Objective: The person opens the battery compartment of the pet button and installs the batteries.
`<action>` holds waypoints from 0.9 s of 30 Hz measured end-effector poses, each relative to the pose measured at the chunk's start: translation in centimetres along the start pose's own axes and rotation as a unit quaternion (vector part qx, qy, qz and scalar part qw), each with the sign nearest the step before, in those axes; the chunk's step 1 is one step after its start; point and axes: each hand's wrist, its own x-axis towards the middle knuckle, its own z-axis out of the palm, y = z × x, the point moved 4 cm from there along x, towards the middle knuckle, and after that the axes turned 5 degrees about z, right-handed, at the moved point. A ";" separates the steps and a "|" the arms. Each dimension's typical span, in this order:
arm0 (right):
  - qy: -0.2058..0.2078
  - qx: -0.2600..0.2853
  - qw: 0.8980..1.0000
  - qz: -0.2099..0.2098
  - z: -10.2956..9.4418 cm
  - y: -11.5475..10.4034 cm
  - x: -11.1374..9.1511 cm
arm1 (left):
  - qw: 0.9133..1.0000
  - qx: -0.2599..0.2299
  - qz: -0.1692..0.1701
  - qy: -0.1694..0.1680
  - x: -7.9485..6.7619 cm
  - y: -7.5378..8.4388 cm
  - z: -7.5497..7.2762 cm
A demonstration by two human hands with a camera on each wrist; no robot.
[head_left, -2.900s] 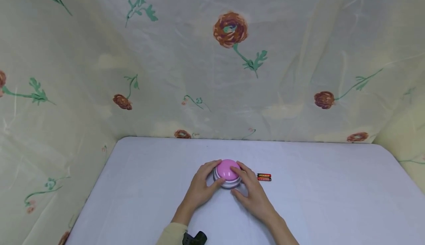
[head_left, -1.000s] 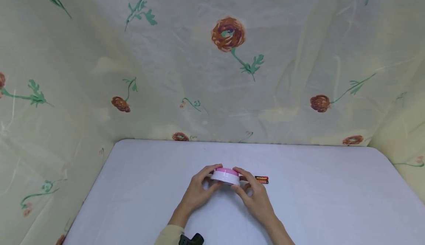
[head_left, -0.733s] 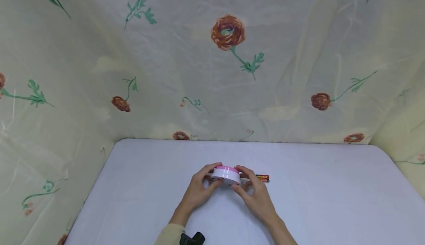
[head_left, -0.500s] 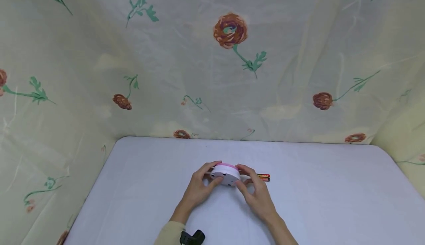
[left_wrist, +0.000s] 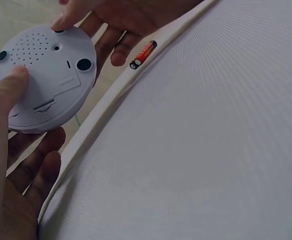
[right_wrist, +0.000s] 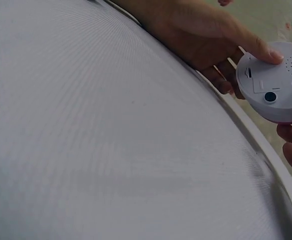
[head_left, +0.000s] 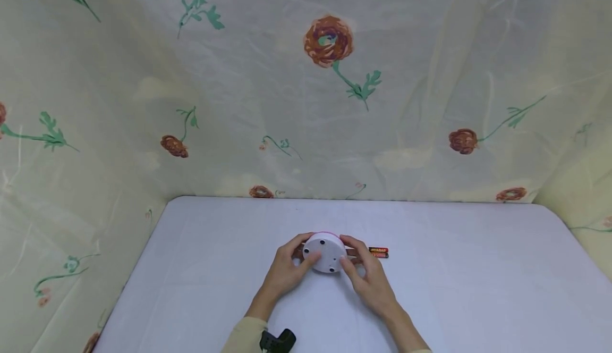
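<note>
A round white buzzer (head_left: 325,257) with a pink dome is held between both hands, its flat underside turned toward me. The left hand (head_left: 286,272) grips its left side, thumb across the underside beside the speaker holes, fingers behind. At the opposite side the right hand (head_left: 372,277) holds the edge, thumb near a dark round foot. In the left wrist view the buzzer's underside (left_wrist: 46,92) shows dark feet, a small screw hole and a battery cover (left_wrist: 61,95). Its dome is mostly hidden. Two orange and black batteries (head_left: 379,252) lie side by side just right of the right hand.
A white-covered table (head_left: 215,257) carries the batteries beneath the hands. Behind it hangs a flowered curtain (head_left: 392,129), with more of it along both sides. A black device (head_left: 279,341) sits at the left wrist, by the beige sleeve (head_left: 245,335).
Both hands have taken the buzzer from dome up on the table and tipped it, so the pink dome has turned away and the underside has come into sight. The batteries stay put.
</note>
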 end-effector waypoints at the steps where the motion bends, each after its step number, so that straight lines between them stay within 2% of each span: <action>1: 0.000 -0.001 1.000 0.000 0.0 0.0 0.0 | 1.000 -0.004 -0.001 -0.001 0.0 0.0 0.0; 8: 0.012 0.001 1.000 -0.001 -0.2 -0.3 0.1 | 0.999 -0.026 -0.015 -0.021 0.1 -0.1 0.1; 15: 0.028 0.002 1.000 0.012 -0.3 -0.2 0.0 | 0.998 -0.006 -0.035 -0.049 0.0 -0.2 0.4; 20: 0.056 -0.004 0.998 0.021 -0.3 -0.2 0.0 | 0.997 -0.003 -0.041 -0.063 0.1 -0.2 0.6; 24: 0.065 -0.012 0.998 0.019 -0.3 -0.3 0.0 | 0.997 -0.007 -0.037 -0.071 0.0 -0.1 0.6; 27: 0.058 -0.018 0.998 0.027 -0.4 -0.3 0.1 | 0.995 0.003 -0.028 -0.091 -0.1 0.1 0.9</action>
